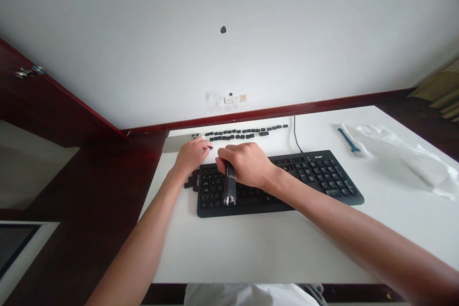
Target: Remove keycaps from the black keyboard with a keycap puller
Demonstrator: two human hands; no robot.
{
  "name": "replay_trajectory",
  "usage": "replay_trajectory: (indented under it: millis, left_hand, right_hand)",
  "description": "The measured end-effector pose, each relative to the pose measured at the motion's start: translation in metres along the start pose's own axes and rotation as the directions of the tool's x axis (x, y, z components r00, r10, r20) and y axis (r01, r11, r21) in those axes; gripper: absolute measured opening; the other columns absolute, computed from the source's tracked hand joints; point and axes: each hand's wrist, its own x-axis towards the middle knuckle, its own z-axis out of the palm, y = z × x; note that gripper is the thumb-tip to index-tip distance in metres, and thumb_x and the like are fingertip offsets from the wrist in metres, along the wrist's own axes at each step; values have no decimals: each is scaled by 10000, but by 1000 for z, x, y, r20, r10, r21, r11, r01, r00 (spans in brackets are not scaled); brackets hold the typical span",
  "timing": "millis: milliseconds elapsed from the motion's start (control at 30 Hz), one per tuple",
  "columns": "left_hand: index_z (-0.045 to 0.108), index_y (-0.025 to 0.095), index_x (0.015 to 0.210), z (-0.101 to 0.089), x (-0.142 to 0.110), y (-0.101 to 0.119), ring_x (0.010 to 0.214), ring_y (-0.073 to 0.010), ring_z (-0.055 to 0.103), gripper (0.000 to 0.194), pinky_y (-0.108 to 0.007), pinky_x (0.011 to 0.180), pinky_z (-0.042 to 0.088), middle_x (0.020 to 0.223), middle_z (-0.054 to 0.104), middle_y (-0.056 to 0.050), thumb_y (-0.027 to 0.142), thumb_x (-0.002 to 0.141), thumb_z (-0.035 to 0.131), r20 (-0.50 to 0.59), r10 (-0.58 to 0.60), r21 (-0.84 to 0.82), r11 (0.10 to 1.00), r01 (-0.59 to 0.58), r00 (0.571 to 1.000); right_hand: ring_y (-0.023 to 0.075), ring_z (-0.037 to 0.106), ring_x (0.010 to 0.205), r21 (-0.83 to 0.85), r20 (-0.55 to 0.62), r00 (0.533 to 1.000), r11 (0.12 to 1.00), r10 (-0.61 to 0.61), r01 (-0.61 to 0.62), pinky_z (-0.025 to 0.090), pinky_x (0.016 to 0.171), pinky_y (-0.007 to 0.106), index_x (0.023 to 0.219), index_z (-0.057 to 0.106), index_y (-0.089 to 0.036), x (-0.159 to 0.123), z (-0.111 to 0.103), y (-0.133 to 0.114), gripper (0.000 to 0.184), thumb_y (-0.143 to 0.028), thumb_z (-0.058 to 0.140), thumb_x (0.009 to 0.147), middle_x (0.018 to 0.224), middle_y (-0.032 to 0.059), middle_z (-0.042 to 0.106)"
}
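A black keyboard (315,177) lies on the white table (251,248). My right hand (247,165) hovers over its left half, fingers closed round a dark tool (229,189) with a metal tip pointing toward me. My left hand (191,155) is at the keyboard's far left corner, its fingers pinched on a small black keycap (210,147). Several removed keycaps (245,132) lie in rows behind the keyboard. A few more keycaps (191,181) sit at the keyboard's left edge.
A grey phone (177,143) lies at the table's far left corner. A blue brush (348,141) and a clear plastic bag (405,158) rest at the right. The keyboard cable (296,136) runs to the wall. Dark wooden floor (89,201) lies left of the table.
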Motion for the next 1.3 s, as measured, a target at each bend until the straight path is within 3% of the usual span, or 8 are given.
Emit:
replay_trajectory:
  millis: [233,400,633,733,867,1033,1167,1300]
  left_hand:
    - [740,236,961,4,2,1,900,-201,668,179,-304,763,466,1006,745,-18,225,919,566,-106,-45,-59,998,39,993]
    - [749,241,989,6,5,1,925,-206,667,188,-305,796,467,1050,748,-21,238,915,576,-100,-79,-75,995,72,992]
    - [759,247,974,-15,0,6,779,-173,632,187,-287,744,450,951,746,-6,279,936,579,-125,-71,-92,994,60,990]
    - [766,246,958,-30,-13,14,707,-162,607,185,-288,720,443,894,740,-3,303,950,591,-95,-36,-119,993,25,995]
    - [780,275,922,-44,-45,31,698,-172,617,157,-288,691,443,840,728,4,335,936,636,9,-17,-143,990,18,1000]
    - [757,298,1084,-37,-93,54,668,-161,606,214,-281,647,463,834,692,16,410,911,704,62,-45,-195,979,56,997]
    - [702,309,1230,-21,-113,70,777,-183,653,385,-289,664,491,947,682,2,447,875,759,78,-77,-176,980,89,994]
    - [643,290,1313,-14,-119,81,857,-200,669,466,-314,729,526,1016,669,-10,456,889,745,87,-123,-173,975,136,989]
  right_hand:
    - [114,334,540,-2,31,1000,1000,-3,3,143,566,316,806,595,-181,-1,3,-3,233,-265,465,980,724,10,630]
    - [119,388,548,-12,38,999,1000,-8,8,146,575,317,817,607,-187,-1,8,-1,234,-271,468,986,740,20,648]
    - [125,410,525,82,69,993,991,100,-105,199,572,289,971,611,-196,-1,11,9,149,-269,483,992,709,4,636]
    - [132,454,529,251,75,981,949,179,-193,279,586,258,1121,587,-186,1,13,17,179,-235,520,962,640,-31,599]
    - [125,579,602,501,101,969,830,225,-244,403,635,235,1012,631,-185,3,20,26,112,-205,564,923,697,-21,657]
    - [136,698,669,714,294,947,629,128,-307,515,674,242,975,650,-168,1,26,30,106,-236,580,934,785,10,724]
    - [143,694,638,717,366,930,631,20,-296,529,645,250,909,663,-155,-1,25,28,100,-230,601,932,747,18,718]
    - [127,668,597,664,399,916,676,40,-319,511,628,234,839,654,-155,0,23,24,63,-156,624,894,698,0,689]
